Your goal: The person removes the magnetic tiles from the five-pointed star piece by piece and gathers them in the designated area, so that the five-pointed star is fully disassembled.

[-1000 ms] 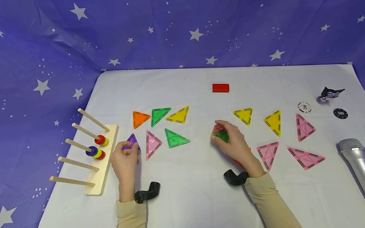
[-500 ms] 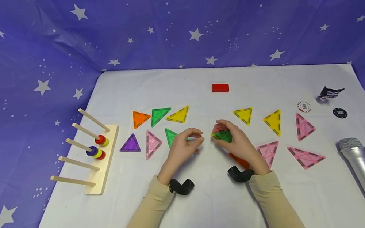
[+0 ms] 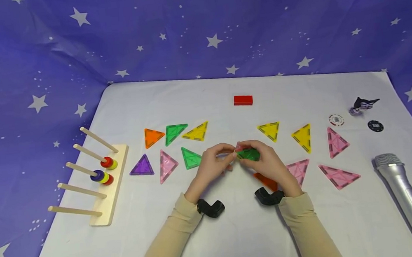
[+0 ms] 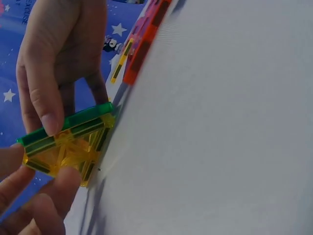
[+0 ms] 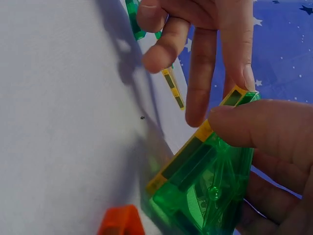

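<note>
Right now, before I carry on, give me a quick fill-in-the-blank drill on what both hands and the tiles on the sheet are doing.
1. Both hands, the left hand and the right hand, meet on a small stack of tiles whose top tile is ____ in colour.
2. In the left wrist view, the tile under the green one is ____.
3. The purple triangle lies nearest the wooden ____ rack.
4. The red block lies ____ from both hands.

Missing words: green; yellow; peg; apart

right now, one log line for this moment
left hand: pinches tile stack | right hand: holds tile stack | stack: above white cloth
</note>
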Demonstrator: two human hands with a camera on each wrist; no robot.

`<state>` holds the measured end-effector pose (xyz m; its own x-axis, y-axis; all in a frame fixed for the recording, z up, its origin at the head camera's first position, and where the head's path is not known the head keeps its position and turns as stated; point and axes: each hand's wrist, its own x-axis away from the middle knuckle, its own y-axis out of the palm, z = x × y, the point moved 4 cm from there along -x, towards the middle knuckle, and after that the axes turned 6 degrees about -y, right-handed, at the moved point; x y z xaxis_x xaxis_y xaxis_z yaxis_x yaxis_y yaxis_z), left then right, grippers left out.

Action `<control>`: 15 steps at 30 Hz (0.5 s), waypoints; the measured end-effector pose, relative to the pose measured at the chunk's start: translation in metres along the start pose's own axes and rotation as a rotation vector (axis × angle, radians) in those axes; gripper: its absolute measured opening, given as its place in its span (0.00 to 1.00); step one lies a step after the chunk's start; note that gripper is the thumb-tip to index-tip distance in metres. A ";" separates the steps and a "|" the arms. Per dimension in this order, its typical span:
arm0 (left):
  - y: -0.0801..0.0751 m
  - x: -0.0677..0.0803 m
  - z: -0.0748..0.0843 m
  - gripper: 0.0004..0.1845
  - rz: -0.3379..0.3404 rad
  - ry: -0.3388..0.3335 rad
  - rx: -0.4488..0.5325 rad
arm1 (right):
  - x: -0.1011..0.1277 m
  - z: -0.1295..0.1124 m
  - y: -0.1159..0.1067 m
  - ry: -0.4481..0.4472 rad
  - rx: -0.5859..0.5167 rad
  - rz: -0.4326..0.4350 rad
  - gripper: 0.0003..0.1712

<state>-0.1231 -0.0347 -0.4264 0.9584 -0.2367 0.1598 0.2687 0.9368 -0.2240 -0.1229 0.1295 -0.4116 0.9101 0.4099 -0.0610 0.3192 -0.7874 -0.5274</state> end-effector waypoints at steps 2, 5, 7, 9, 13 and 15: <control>0.000 -0.001 -0.001 0.12 -0.010 -0.007 0.031 | 0.000 -0.001 0.000 -0.001 0.005 0.010 0.26; -0.001 -0.001 0.005 0.13 -0.030 -0.014 0.071 | -0.001 0.000 -0.001 -0.003 0.022 0.030 0.25; -0.002 0.002 0.012 0.15 -0.049 -0.019 0.093 | -0.001 0.000 0.000 -0.005 0.040 0.042 0.25; -0.002 0.006 0.019 0.15 -0.061 -0.026 0.105 | -0.002 0.000 0.001 -0.008 0.047 0.048 0.25; -0.001 0.010 0.028 0.16 -0.054 -0.019 0.097 | -0.002 0.001 0.003 -0.015 0.056 0.058 0.25; 0.000 0.011 0.030 0.16 -0.044 -0.011 0.088 | -0.002 0.001 0.003 -0.019 0.062 0.067 0.25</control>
<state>-0.1152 -0.0299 -0.3960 0.9447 -0.2752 0.1785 0.3001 0.9448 -0.1317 -0.1240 0.1267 -0.4139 0.9233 0.3667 -0.1140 0.2404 -0.7834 -0.5731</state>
